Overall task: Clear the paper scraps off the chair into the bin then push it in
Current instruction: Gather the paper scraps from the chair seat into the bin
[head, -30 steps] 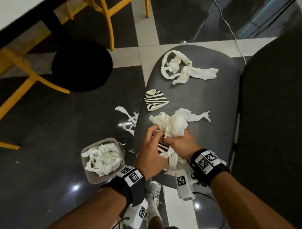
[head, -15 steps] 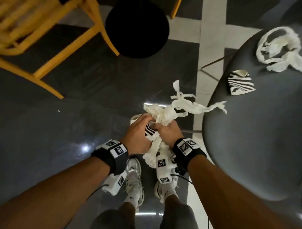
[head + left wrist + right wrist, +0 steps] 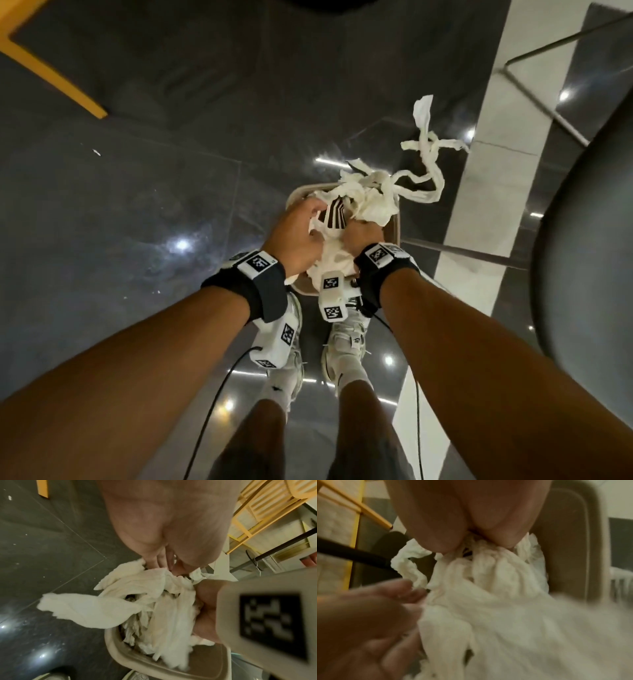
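Note:
Both hands hold one bundle of white paper scraps (image 3: 368, 198) directly over the beige bin (image 3: 395, 228) on the floor. My left hand (image 3: 298, 233) grips the bundle's left side, my right hand (image 3: 363, 236) its right side. A black-and-white striped scrap (image 3: 334, 212) sits in the bundle between them. Long twisted strips (image 3: 428, 154) trail up and to the right. In the left wrist view the scraps (image 3: 154, 601) hang into the bin (image 3: 154, 666). The right wrist view shows my fingers bunched into the paper (image 3: 496, 581). The dark chair seat (image 3: 589, 240) is at the right edge.
A thin metal chair leg (image 3: 548, 99) and a rail (image 3: 462, 253) run over the glossy dark floor with a white stripe (image 3: 489, 164). A yellow chair leg (image 3: 51, 72) crosses the top left. My feet in pale sneakers (image 3: 346, 339) stand just behind the bin.
Both hands lifted the bundle off the chair seat and carried it left and down over the bin. The view swung away from the seat, which now shows only at the right edge.

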Tool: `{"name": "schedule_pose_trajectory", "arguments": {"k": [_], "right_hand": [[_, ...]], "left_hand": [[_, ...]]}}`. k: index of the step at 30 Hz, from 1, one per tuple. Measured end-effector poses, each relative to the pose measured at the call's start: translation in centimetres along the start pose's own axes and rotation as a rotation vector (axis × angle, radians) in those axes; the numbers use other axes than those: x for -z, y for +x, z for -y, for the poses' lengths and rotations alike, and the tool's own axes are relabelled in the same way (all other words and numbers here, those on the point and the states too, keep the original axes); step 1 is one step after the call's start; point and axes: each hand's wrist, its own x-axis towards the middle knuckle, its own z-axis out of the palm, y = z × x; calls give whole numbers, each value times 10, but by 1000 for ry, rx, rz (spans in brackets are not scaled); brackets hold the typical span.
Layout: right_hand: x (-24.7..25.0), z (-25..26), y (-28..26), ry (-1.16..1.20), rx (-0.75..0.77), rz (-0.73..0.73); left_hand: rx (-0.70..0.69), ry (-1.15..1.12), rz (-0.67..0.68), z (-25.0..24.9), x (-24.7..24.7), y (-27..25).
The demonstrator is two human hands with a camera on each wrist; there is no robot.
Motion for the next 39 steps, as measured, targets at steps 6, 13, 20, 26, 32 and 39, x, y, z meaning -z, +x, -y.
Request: {"name": "schedule_pose_trajectory", "arguments": {"k": [6, 13, 20, 26, 32, 39], "right_hand": [[12, 3, -13, -64, 199, 107], [53, 1, -63, -593, 349, -4], [57, 4, -41, -607, 632, -137], [29, 9, -36, -679, 616, 128], [-24, 9, -37, -892, 542, 349], [-37, 17, -8, -927, 546, 359]], "left_hand": [[-98, 80, -166, -7, 13, 3], [313, 10, -210, -1, 21, 8], [348, 10, -119, 31, 15, 7], [346, -102, -145, 33, 26, 10], [429, -156, -162, 43, 44, 2], [395, -231, -79, 56, 54, -4]]}}
